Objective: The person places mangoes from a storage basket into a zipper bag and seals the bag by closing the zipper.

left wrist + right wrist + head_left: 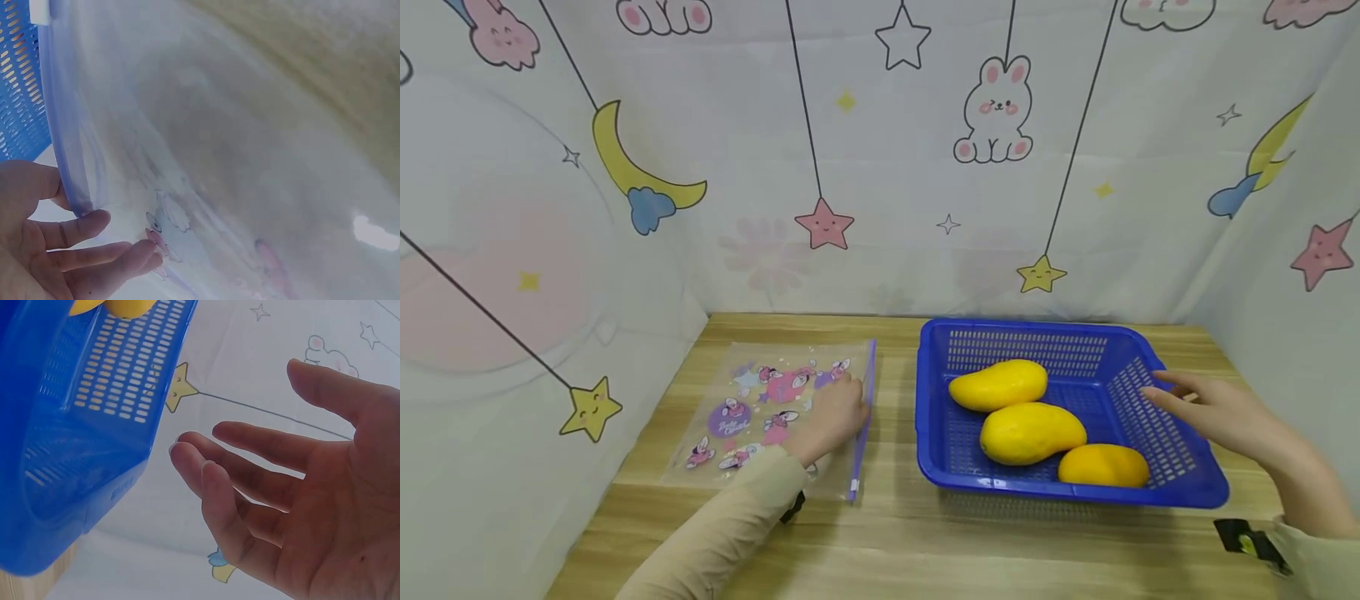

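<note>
A clear zip bag (752, 392) with printed cartoon figures and a purple zip edge lies flat on the left of the table. My left hand (835, 417) pinches its purple edge; the left wrist view shows that hand (69, 244) with thumb and index finger at the edge. To the right stands a blue plastic basket (1112, 333) with three yellow mangoes inside: one at the back (1000, 385), one in the middle (1033, 433), one at the front (1105, 465). Over the basket's right rim hovers my right hand (1225, 412), fingers loosely bent around nothing.
Both things lie on a wood-grain table (910, 542). A white cloth (910, 167) printed with stars, moons and rabbits hangs behind and at both sides. The bag's white slider (854, 485) sits at the near end of the purple edge.
</note>
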`<act>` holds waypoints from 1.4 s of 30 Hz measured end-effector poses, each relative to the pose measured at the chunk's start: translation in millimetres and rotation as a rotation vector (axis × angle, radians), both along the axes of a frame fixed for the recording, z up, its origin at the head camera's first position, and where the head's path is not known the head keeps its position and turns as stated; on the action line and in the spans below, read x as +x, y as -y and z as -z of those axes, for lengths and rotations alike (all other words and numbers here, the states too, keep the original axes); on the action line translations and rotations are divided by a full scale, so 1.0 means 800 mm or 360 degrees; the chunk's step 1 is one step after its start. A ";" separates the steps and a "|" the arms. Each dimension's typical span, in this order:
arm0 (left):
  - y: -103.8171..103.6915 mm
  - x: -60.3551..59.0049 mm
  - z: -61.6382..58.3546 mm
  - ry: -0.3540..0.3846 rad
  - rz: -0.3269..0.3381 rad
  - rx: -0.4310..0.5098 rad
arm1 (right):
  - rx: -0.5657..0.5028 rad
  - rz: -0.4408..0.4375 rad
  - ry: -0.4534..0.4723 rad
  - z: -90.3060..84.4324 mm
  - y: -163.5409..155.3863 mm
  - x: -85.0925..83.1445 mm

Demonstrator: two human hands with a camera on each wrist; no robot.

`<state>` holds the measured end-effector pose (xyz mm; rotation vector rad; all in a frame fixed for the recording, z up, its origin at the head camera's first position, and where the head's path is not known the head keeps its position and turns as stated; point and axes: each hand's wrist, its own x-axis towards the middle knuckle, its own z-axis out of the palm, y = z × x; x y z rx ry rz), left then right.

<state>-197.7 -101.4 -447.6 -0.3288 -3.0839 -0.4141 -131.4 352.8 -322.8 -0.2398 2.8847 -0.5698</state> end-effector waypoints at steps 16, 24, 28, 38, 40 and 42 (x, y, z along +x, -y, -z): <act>-0.002 -0.003 -0.025 -0.0171 0.0072 -0.0119 | 0.0040 -0.0059 -0.0005 -0.010 0.049 -0.008; -0.002 0.000 -0.045 -0.0111 0.0066 -0.0078 | -0.0039 -0.0102 -0.0006 -0.021 0.083 -0.009; -0.003 -0.001 -0.049 -0.0103 0.0114 -0.0025 | -0.0077 -0.0122 -0.0004 -0.027 0.104 -0.012; -0.004 0.000 -0.059 -0.0210 0.0193 0.0024 | -0.0137 -0.0178 0.0011 -0.032 0.141 -0.016; -0.004 -0.001 -0.061 -0.0218 0.0175 0.0021 | -0.0150 -0.0192 0.0015 -0.031 0.146 -0.018; -0.005 -0.001 -0.063 -0.0200 0.0163 0.0027 | -0.0161 -0.0200 0.0026 -0.030 0.152 -0.019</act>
